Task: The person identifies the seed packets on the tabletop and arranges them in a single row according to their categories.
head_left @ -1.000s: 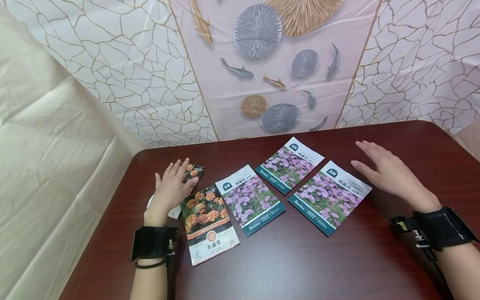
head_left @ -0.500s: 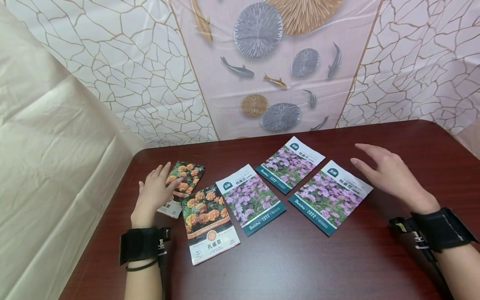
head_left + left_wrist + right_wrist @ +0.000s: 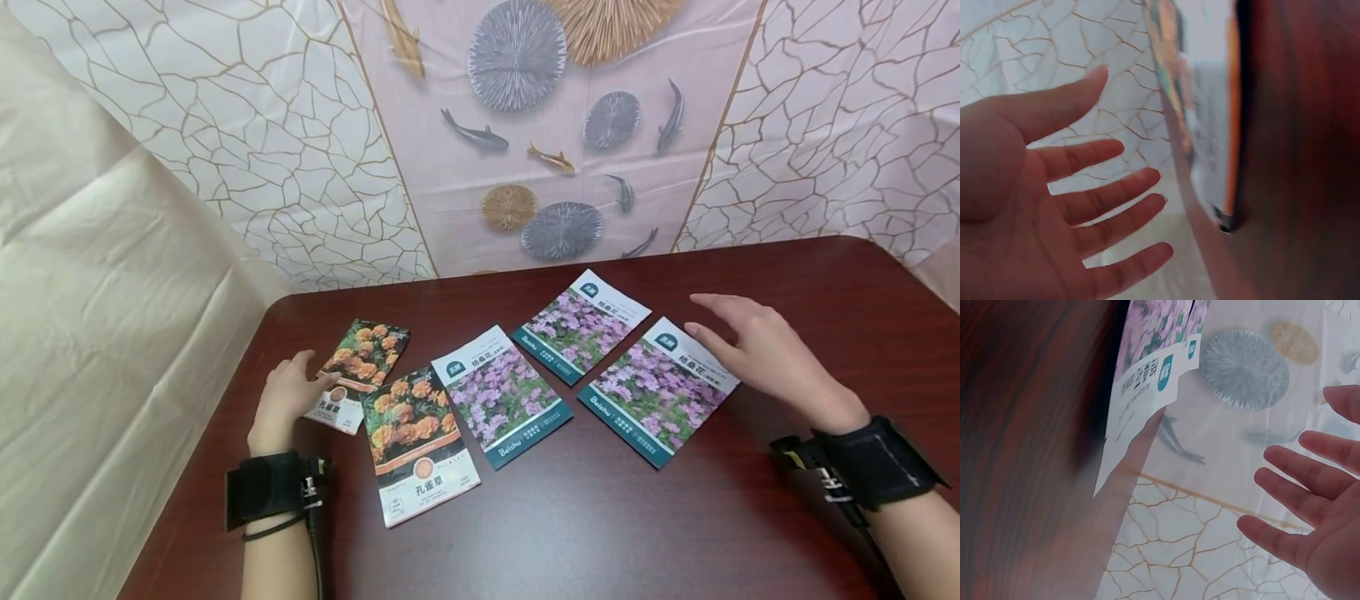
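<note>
My left hand (image 3: 282, 402) hovers at the left edge of a seed packet (image 3: 366, 354) with orange marigolds, fingers spread and holding nothing. In the left wrist view its fingers are extended, apart from the packet (image 3: 1213, 112). A second marigold packet (image 3: 414, 442) lies closer to me, partly over the first one's corner. Three seed packets with pink-purple flowers lie to the right: one in the middle (image 3: 504, 398), one at the back (image 3: 581, 327) and one at the right (image 3: 656, 396). My right hand (image 3: 772, 350) hangs over the right packet's upper corner, palm bare and fingers extended.
All packets lie on a dark red-brown table (image 3: 570, 533). A patterned curtain (image 3: 465, 183) with fish and round shapes hangs behind its far edge. Cream cloth (image 3: 120, 317) hangs along the left side. Each wrist wears a black strap (image 3: 881, 462) with a cable.
My left hand has moved left and toward me, uncovering the smaller marigold packet, which now shows almost fully. My right hand has shifted slightly left over the right packet's corner. The packets stay put.
</note>
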`<state>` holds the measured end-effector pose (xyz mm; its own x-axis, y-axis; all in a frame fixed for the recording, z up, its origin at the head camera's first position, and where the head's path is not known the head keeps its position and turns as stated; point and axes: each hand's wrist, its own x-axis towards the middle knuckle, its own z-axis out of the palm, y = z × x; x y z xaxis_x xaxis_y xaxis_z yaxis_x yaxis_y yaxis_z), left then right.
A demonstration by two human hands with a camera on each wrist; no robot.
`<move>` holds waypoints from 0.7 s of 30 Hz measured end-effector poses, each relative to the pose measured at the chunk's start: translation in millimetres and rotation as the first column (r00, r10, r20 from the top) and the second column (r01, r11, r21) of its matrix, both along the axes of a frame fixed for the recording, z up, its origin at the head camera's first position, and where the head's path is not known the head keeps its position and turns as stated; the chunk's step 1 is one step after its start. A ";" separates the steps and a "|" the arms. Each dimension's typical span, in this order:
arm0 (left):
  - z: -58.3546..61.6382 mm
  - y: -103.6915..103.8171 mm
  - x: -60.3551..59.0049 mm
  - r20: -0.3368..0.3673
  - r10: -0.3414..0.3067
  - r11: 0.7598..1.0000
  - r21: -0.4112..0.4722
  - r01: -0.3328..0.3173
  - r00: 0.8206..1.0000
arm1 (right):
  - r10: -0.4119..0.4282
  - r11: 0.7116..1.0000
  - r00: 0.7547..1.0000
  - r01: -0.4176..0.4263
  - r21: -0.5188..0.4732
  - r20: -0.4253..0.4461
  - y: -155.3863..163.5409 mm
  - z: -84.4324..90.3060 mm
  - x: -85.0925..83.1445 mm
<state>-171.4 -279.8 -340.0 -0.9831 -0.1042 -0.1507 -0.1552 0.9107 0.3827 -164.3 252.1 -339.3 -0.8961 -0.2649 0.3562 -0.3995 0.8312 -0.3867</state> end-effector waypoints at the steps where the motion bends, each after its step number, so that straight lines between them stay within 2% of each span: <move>1: -1.3 -2.2 0.3 0.009 0.006 1.000 0.003 -0.006 1.000 | 0.005 1.000 1.000 -0.005 0.001 -0.001 -1.1 0.4 0.6; 5: -8.1 -9.3 1.5 0.052 0.043 0.999 0.014 -0.044 0.998 | 0.018 1.000 1.000 -0.017 0.014 -0.014 -4.4 0.6 2.1; 9: -12.9 -14.4 1.6 0.054 0.070 0.998 0.006 -0.070 0.996 | 0.032 0.999 0.999 -0.031 0.023 -0.026 -5.8 -0.5 2.0; 13: -13.4 -16.9 0.4 0.057 0.081 0.997 -0.015 -0.081 0.995 | 0.038 0.999 0.999 -0.037 0.023 -0.034 -6.5 -1.4 2.1; 21: -14.3 -17.5 -2.1 0.115 0.148 0.989 -0.032 -0.146 0.982 | 0.055 0.998 0.996 -0.053 0.031 -0.064 -5.7 -4.1 1.7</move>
